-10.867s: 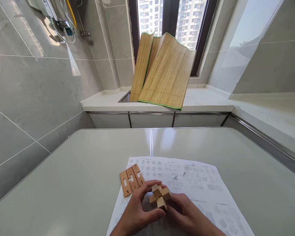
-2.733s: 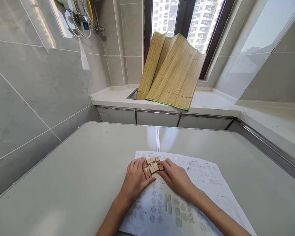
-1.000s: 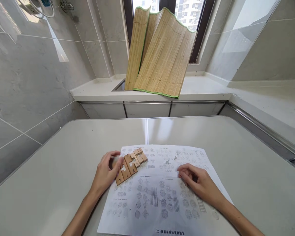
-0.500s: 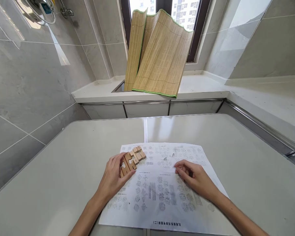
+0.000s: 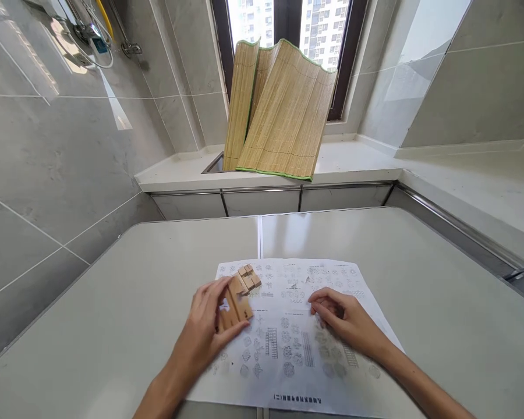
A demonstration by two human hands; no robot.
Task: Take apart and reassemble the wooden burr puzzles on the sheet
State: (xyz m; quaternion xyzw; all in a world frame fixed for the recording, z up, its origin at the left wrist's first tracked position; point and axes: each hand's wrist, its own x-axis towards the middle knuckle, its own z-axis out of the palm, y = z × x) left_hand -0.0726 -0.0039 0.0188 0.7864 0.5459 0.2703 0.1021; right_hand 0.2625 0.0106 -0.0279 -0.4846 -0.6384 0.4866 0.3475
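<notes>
My left hand (image 5: 208, 317) is closed around a row of flat, notched wooden puzzle pieces (image 5: 234, 304), thumb at the near edge and fingers at the far left edge. Part of the row is hidden by the fingers and slightly blurred. Just beyond it lies a group of smaller notched wooden blocks (image 5: 248, 279), fitted side by side on the printed sheet. My right hand (image 5: 343, 317) rests on the right part of the sheet, its fingers curled in and the thumb near the index finger; no object shows in it. The printed sheet (image 5: 299, 375) carries small diagrams and reads upside down.
The sheet lies on a pale table (image 5: 87, 331) with a seam down its middle. Behind the table, a folded bamboo mat (image 5: 288, 116) with green edging leans on a white ledge (image 5: 358, 160) before a window. Tiled walls stand on both sides.
The held row of wooden pieces has shifted slightly toward me and turned, apart from the smaller blocks. My right hand stays nearly still. The view has tilted up a little.
</notes>
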